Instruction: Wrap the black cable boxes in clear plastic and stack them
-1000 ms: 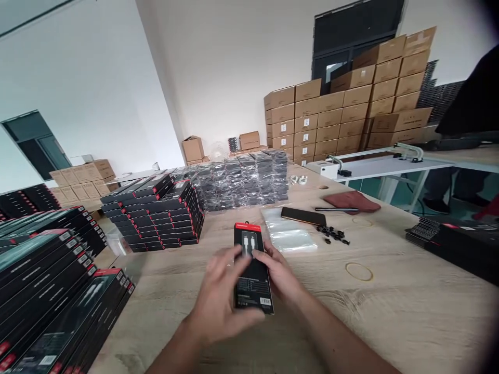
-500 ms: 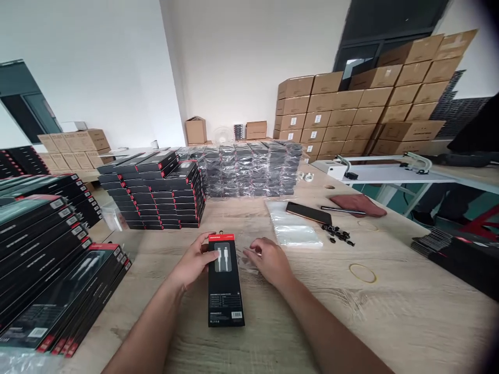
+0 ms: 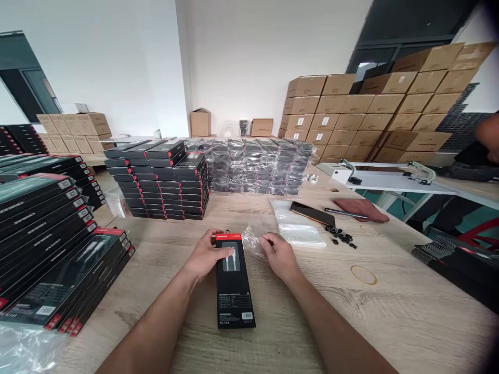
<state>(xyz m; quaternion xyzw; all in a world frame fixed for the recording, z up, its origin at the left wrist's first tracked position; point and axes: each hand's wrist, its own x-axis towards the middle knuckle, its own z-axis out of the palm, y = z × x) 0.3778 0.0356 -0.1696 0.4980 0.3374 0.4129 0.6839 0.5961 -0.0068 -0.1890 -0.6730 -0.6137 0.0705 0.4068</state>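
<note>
A long black cable box with a red top edge lies flat on the wooden table in front of me. My left hand grips its upper end, thumb over the clear window. My right hand is just to the right of the box, fingers pinched on the edge of a clear plastic bag that lies crumpled beside the box's top.
Stacks of identical black boxes stand behind and to the left. Wrapped bundles sit further back. Flat clear bags, a phone, small black parts and a rubber band lie right. Cartons line the wall. Another person is at far right.
The box went from held up in both hands to lying flat on the table. My right hand let go of it and took hold of the clear bag beside it.
</note>
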